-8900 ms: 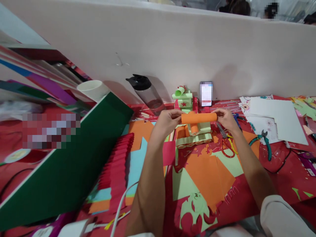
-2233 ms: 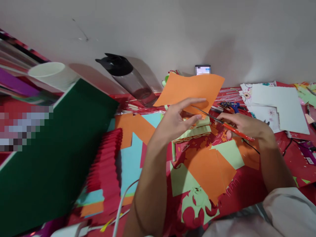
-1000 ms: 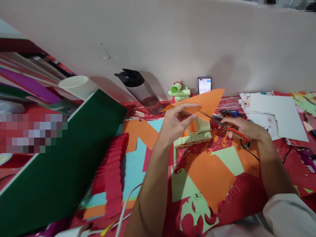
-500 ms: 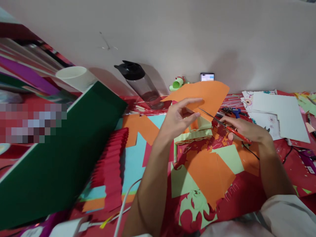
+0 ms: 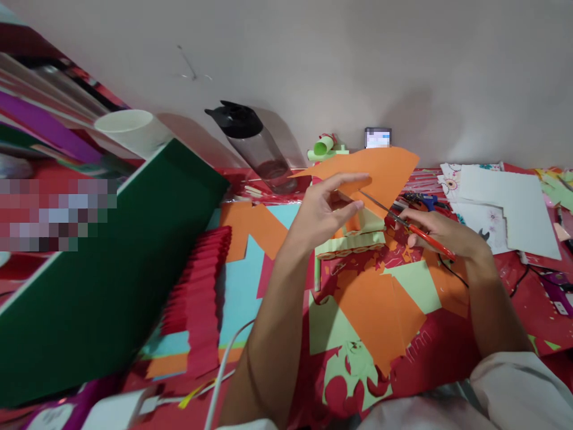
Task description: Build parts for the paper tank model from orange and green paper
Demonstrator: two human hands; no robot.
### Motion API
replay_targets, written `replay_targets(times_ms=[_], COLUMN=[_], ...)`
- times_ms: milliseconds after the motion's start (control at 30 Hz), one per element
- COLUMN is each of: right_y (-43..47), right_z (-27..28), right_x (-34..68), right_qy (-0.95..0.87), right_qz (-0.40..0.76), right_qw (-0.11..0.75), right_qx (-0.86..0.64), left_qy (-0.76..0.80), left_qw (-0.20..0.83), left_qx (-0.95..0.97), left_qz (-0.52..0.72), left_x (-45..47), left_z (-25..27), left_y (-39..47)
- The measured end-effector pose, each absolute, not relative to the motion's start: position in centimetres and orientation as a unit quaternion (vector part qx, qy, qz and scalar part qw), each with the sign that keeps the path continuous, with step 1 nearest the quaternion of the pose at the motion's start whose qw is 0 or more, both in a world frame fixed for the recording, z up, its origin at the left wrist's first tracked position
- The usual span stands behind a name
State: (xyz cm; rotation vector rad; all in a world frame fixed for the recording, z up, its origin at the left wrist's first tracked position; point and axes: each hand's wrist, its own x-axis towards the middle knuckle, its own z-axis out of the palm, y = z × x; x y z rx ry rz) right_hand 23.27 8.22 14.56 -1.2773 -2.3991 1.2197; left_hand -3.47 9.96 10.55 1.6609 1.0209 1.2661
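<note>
An orange sheet of paper (image 5: 389, 173) is pinched between the thumb and fingers of my left hand (image 5: 329, 206), its far edge raised toward the wall. My right hand (image 5: 439, 230) grips red-handled scissors (image 5: 423, 236), whose blades point left and lie against the orange paper close to my left thumb. Below my left hand stands a pale green paper construction (image 5: 353, 243) with scalloped edges and a rolled leg. Part of it is hidden by the hand and the paper.
Orange sheets (image 5: 376, 310) and cut green scraps (image 5: 351, 373) cover the red table. A dark bottle (image 5: 255, 143) and a phone (image 5: 378, 137) stand by the wall. On the left are a green board (image 5: 116, 275) and crinkled red paper (image 5: 203, 298); white sheets (image 5: 514, 209) lie right.
Hands, scissors and orange paper hold almost the same position. The view has shifted slightly, so the bottle, board and table items sit a little higher in the picture.
</note>
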Motion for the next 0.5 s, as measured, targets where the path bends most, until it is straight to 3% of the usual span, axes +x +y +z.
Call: replay_targets(times_ms=[500], right_y=[8.54], right_z=[14.13], right_x=[23.9], right_qy=[-0.797], right_qz=[0.408], right_qw=[0.066], right_qx=[-0.441], left_qy=[0.364], left_qw=[0.409], left_qx=[0.684], left_qz=[0.482], left_x=[-4.3], left_z=[10.59], left_y=[9.83])
